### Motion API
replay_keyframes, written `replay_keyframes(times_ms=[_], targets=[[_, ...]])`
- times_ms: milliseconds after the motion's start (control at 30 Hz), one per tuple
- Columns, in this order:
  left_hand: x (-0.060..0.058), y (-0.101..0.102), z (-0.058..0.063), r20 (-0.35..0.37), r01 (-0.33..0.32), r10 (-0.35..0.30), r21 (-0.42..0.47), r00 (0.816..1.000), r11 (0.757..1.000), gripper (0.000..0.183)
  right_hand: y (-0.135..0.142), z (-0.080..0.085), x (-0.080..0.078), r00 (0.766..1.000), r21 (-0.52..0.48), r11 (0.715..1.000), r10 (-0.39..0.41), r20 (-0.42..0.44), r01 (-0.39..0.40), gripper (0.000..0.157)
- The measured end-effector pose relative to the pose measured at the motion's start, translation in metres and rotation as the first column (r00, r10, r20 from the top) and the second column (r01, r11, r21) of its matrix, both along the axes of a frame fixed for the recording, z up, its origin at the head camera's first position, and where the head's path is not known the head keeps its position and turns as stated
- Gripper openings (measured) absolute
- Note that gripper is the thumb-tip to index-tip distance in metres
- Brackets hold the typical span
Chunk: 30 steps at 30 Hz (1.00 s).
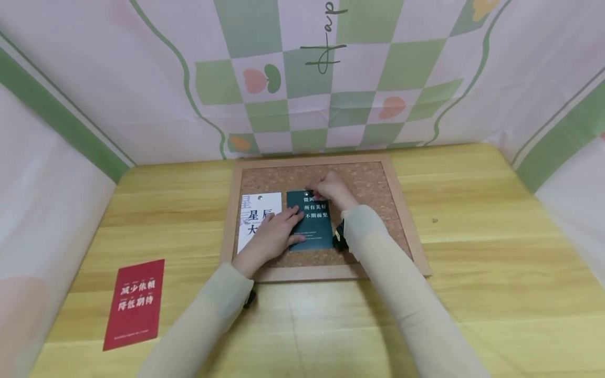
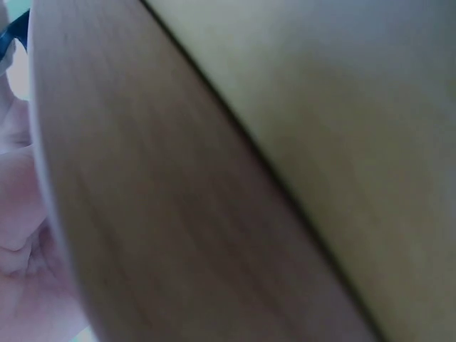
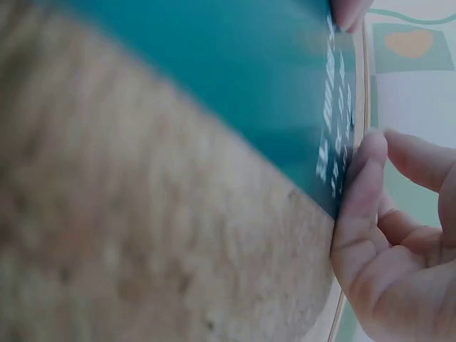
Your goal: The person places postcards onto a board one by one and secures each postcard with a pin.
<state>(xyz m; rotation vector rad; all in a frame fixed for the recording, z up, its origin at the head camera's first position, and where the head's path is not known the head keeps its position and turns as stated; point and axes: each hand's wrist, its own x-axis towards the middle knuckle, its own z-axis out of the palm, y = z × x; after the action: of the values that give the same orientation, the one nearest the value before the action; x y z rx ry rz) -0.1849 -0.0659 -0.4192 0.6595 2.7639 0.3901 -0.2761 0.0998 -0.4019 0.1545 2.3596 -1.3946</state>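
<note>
Head view: The dark green card [image 1: 312, 233] lies on the cork board [image 1: 366, 186], just right of the white card [image 1: 260, 206]. Its long axis runs away from you, text upright. Your right hand [image 1: 332, 190] is nearer the top edge and crosses the upper right corner. Treat right fingertips against top edge as the governing relation: the card extends back toward you from that contact. Your left hand [image 1: 270, 236] is released, fingers extended, resting on the card's left edge and over the lower white card. A small bright stud [image 1: 306, 193] shows beside the right fingertips.

Left wrist view: The wooden frame [image 2: 171, 185] fills much of the field; only part of the hand shows at the left margin. The dark green card cannot be identified here.

Right wrist view: The card's side edge slants across the cork to a corner at your right fingers, which are bent. You cannot tell whether they grasp anything.
</note>
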Motion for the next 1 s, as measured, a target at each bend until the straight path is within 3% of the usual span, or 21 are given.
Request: replay_keyframes(times_ms=[200, 500, 1000], targets=[[0.0, 0.0, 0.0, -0.002, 0.006, -0.006, -0.006, 1.0, 1.0, 0.063, 0.0, 0.005, 0.002, 1.0, 0.003, 1.0, 0.004, 0.02, -0.004, 0.022], [0.001, 0.002, 0.0, 0.007, -0.006, 0.006, -0.015, 1.0, 1.0, 0.063, 0.001, 0.014, 0.009, 0.995, 0.023, 0.996, 0.08, 0.052, -0.081, 0.035], [0.001, 0.002, 0.001, 0.009, -0.002, 0.002, -0.018, 1.0, 1.0, 0.063, 0.013, 0.022, 0.022, 0.982, 0.094, 0.977, 0.188, 0.026, -0.19, 0.039]])
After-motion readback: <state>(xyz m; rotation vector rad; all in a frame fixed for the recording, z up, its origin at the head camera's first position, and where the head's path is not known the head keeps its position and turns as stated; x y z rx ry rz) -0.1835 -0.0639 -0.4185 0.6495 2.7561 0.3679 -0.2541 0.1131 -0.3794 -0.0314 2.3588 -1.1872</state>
